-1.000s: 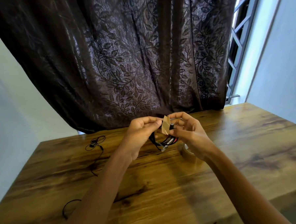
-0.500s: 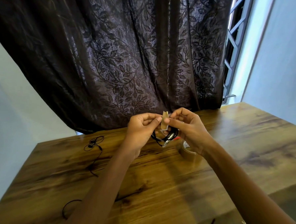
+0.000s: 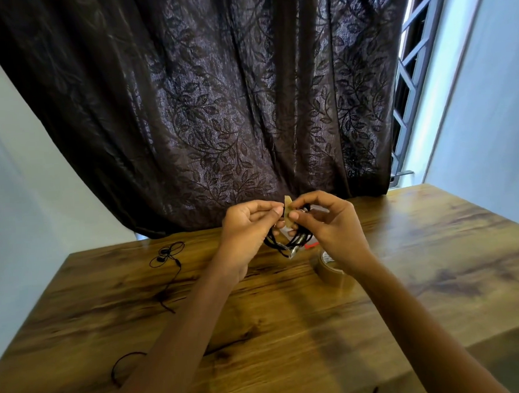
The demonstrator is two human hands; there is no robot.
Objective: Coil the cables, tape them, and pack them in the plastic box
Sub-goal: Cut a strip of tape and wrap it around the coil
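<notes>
Below, wooden table; behind, dark curtain.

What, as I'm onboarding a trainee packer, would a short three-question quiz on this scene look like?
1. True or false: the tape roll sits on the table.
2. What do the left hand and right hand pinch together above the coiled cable? A) tape strip B) scissors C) box lid
3. Fill in: the loose earphones lie to the person's ____.

Key: 1 true; 2 A; 3 left.
</notes>
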